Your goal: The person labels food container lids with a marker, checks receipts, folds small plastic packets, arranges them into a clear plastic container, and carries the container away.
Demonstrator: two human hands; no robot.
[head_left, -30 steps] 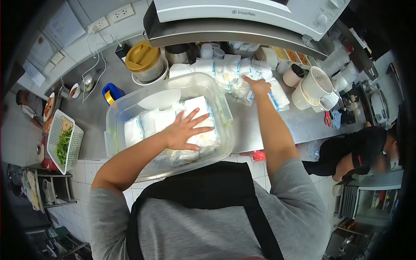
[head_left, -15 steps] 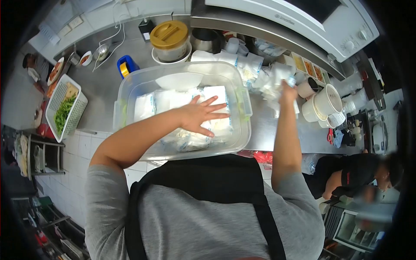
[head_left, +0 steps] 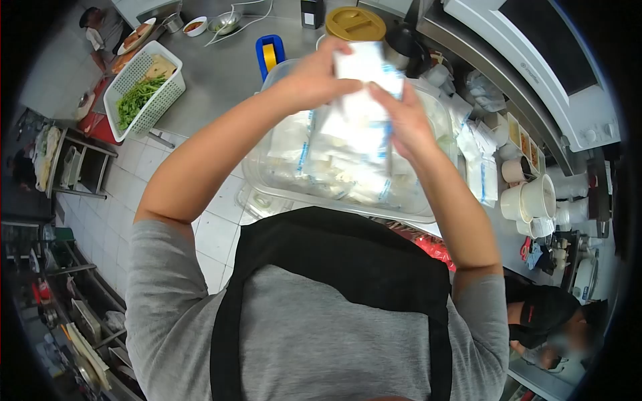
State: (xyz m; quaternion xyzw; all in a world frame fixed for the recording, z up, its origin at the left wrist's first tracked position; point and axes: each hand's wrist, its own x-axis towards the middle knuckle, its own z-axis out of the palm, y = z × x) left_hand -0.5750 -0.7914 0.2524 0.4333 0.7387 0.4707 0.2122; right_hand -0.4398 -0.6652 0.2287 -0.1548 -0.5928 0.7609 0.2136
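Observation:
A white packet with blue print (head_left: 362,63) is held up over the clear plastic tub (head_left: 321,196). My left hand (head_left: 319,79) grips it from the left, thumb across its front. On its right side my right hand (head_left: 406,119) has closed around the lower edge. Both hands are slightly blurred. Several similar white packets (head_left: 287,150) lie in the tub below, partly hidden by my hands and forearms. What the packets contain is not clear.
More white packets (head_left: 480,164) lie right of the tub, near stacked white containers (head_left: 518,204). A blue tape dispenser (head_left: 267,50) and a gold-lidded container (head_left: 356,25) stand behind. A basket of greens (head_left: 144,90) sits left. Another person (head_left: 545,314) is at lower right.
My right hand has come from the packets on the right to above the tub. My left hand has lifted off the tub's packets, and both now grip one packet. The view has shifted.

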